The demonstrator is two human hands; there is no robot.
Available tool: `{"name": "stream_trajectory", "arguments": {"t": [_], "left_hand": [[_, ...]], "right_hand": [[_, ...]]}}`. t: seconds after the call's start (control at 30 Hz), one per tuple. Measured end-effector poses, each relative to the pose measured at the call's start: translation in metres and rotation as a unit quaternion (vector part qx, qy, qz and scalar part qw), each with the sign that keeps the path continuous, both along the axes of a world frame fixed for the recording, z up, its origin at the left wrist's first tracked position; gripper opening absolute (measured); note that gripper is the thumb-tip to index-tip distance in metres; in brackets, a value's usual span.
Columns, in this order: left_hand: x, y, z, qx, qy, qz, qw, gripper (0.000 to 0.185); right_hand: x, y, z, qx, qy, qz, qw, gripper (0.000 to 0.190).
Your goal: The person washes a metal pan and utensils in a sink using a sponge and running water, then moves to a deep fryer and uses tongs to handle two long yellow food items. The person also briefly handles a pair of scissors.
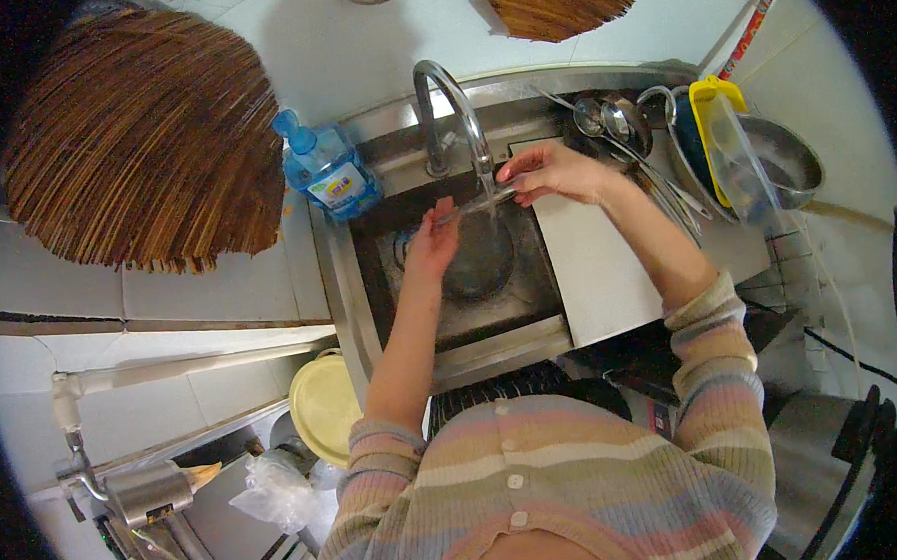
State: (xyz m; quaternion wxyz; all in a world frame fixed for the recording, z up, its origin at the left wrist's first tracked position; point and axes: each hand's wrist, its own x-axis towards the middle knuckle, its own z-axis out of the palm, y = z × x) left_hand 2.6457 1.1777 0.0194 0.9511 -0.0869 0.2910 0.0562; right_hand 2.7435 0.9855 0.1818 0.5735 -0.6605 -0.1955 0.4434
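Observation:
Running water (487, 182) falls from a curved chrome faucet (451, 85) into the steel sink (452, 362). Beneath the spout, a slim shiny utensil (475, 204) lies across between my two hands; its exact kind is too blurred to tell. My right hand (556, 176) pinches its right end beside the stream. At its left end, my left hand (433, 241) has its fingers around the utensil. A dark round vessel or lid (480, 260) shows in the basin below, partly lost in shadow.
A blue soap pump bottle (335, 176) stands at the sink's left rim. Right of the basin lies a white board (594, 266), with ladles (603, 119), a steel bowl (785, 156) and a yellow-rimmed plastic container (720, 140) behind. Palm-fibre brooms (142, 143) hang at the wall.

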Motion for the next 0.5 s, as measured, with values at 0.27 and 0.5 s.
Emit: {"name": "stream_trajectory", "arguments": {"t": [0.27,0.5], "left_hand": [[-0.019,0.012,-0.029,-0.017,0.068,0.080,0.994,0.017],[-0.026,0.005,-0.027,-0.007,-0.008,0.051,0.999,0.017]], "right_hand": [[-0.023,0.038,-0.026,0.021,-0.075,0.023,0.997,0.018],[-0.036,0.023,-0.019,0.105,0.128,-0.053,0.985,0.039]]}}
